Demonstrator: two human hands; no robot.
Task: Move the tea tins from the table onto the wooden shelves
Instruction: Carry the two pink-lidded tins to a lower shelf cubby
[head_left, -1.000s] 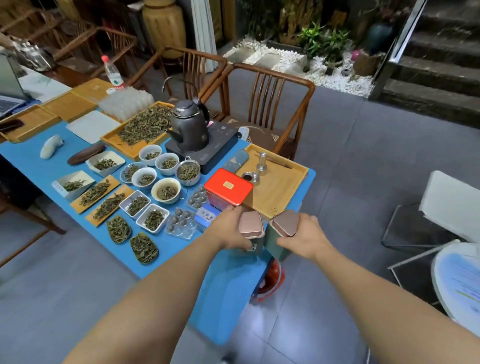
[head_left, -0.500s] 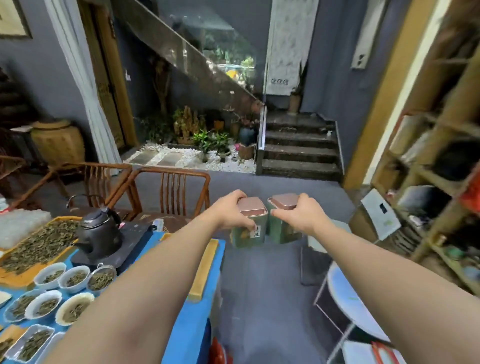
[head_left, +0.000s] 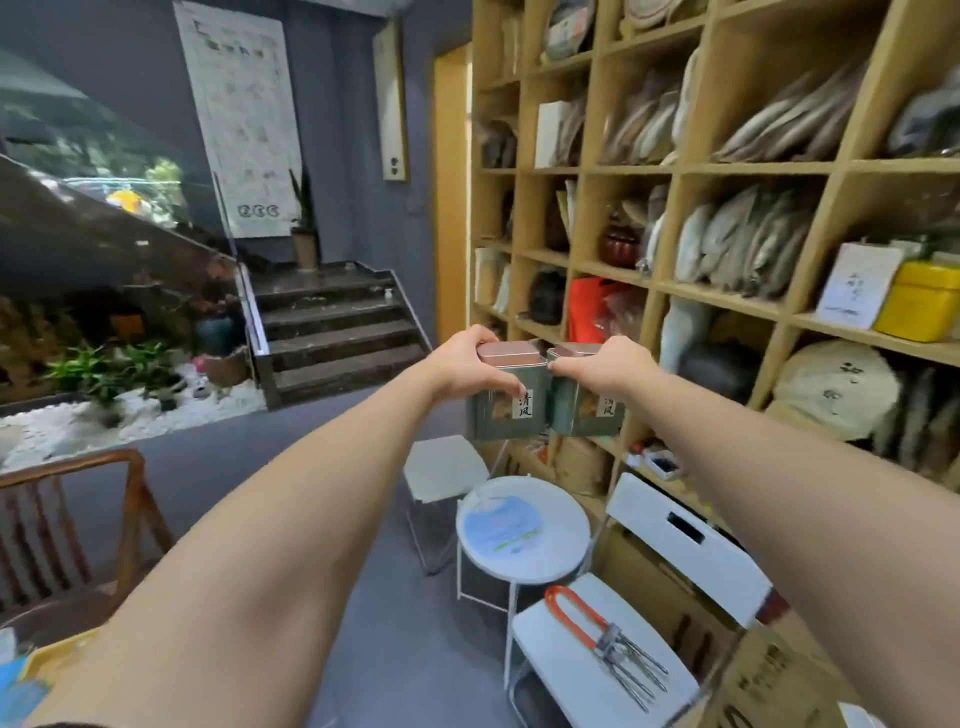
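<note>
I hold two green tea tins with pinkish lids side by side in mid-air, upright and touching. My left hand (head_left: 470, 366) grips the left tea tin (head_left: 506, 410) from its top and left side. My right hand (head_left: 602, 366) grips the right tea tin (head_left: 587, 410) from its top and right side. Both tins carry a white label with dark characters. The wooden shelves (head_left: 649, 283) rise just behind and to the right of the tins, their cubbies packed with wrapped tea cakes, bags and boxes. The blue table shows only as a corner at the lower left.
A round white side table (head_left: 522, 519) and two white folding chairs (head_left: 597, 660) stand below the tins, in front of the shelves; one chair carries an orange-handled tool (head_left: 597, 636). A yellow tin (head_left: 917, 301) sits on a shelf. Stairs (head_left: 332, 332) lie behind, a wooden chair (head_left: 78, 519) at left.
The view has swung right from the table to the shelves. Both hands lifted the two tins off the table and carried them, still side by side, toward the shelves.
</note>
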